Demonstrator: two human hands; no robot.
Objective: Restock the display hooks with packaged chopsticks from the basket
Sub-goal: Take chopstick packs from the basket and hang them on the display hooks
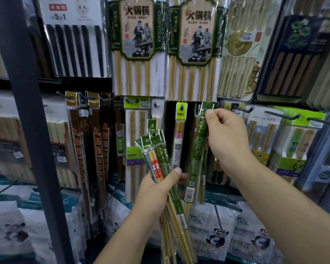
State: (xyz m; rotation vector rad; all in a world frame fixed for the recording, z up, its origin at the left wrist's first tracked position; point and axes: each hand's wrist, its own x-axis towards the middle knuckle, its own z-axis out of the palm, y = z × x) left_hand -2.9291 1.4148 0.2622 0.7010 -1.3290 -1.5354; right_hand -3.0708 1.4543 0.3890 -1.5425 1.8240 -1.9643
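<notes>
The left hand (156,189) grips a bundle of green chopstick packs (157,147) near the middle of the scene. Its fingers are curled round the packs and its thumb lies across their front. The packs fan out, with the headers tilted up and to the left and the bamboo ends pointing down toward the near edge.

The right hand (227,138) is higher and to the right. It pinches the header of a single green pack (197,149) between thumb and fingers, and the pack hangs straight down. The header is right up against the display wall, but I cannot tell whether its hole sits on a hook.

Just left of it, a pink-banded pack (179,138) hangs from its own peg. To the right, a bare hook (243,109) sticks out. Two large hot-pot chopstick packs (137,44) hang above. Panda-printed bags (217,237) lie below.
</notes>
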